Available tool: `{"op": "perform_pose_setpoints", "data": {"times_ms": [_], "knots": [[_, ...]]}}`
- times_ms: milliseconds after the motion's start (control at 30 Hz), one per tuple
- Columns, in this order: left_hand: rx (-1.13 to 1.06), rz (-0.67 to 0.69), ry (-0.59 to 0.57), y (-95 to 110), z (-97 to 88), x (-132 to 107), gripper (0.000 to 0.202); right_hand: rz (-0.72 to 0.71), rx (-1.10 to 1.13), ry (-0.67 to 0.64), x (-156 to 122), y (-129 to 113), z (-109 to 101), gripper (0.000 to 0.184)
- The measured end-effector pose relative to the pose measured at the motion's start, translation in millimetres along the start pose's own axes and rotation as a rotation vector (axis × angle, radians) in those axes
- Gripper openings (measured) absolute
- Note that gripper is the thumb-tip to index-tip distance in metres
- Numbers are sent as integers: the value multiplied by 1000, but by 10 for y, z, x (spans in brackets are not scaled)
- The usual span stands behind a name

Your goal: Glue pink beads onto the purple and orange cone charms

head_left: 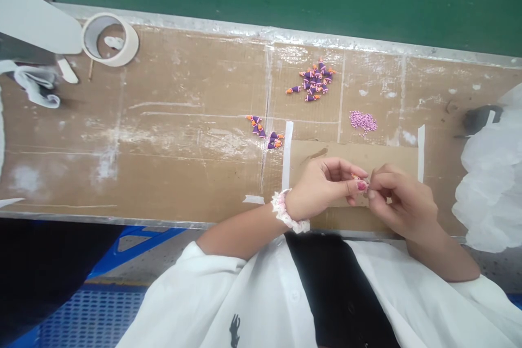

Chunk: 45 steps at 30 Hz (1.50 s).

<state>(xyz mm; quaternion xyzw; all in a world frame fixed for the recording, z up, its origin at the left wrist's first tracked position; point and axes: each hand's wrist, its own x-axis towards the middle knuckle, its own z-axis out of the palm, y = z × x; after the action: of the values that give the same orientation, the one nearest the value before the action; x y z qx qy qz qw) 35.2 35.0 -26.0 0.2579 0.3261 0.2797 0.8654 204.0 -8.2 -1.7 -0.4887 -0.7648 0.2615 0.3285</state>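
Your left hand [322, 185] and right hand [402, 201] both pinch a tiny orange piece [358, 176] above the taped cardboard sheet [326, 155], near the front edge of the surface [163, 174], with purple-and-orange cones [274, 140] just beside it.

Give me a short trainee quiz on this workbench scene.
1. True or false: the scrunchie is on the left wrist.
2. Which lies closer to the hands: the pink granules or the roll of masking tape?
3. Fill in the blank: the left hand and right hand hold a small orange-and-pink piece between their ____.

Key: 1. True. 2. The pink granules. 3. fingers.
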Motion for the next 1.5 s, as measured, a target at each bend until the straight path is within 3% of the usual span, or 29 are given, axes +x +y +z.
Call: {"op": "perform_pose_setpoints", "data": {"times_ms": [167,333,500,567,667,767,867,1033,1200,1400,1500], "knots": [[17,1,14,-6,-13,10,32,18,-16,28,-5,-1,22,18],[-33,63,-7,-45,-44,57,29,51,150,87,34,60,11,16],[-90,226,244,14,-173,254,28,221,0,324,101,267,-3,13],[-105,280,347,114,-233,373,25,265,-113,330,138,408,-2,9],[-107,353,421,335,-275,529,31,289,-208,227,182,634,4,6],[-115,379,418,534,-256,595,44,278,-231,141,201,780,26,7],[-126,373,408,584,-213,535,43,254,-276,90,210,809,67,7],[-82,270,304,329,-180,306,16,216,-362,68,215,789,136,9],[-130,236,294,70,-205,243,14,187,-467,67,228,793,177,14],[-56,214,210,47,-226,231,17,211,-629,6,288,775,226,17],[13,210,178,49,-224,190,20,170,-477,59,290,729,174,14]]}}
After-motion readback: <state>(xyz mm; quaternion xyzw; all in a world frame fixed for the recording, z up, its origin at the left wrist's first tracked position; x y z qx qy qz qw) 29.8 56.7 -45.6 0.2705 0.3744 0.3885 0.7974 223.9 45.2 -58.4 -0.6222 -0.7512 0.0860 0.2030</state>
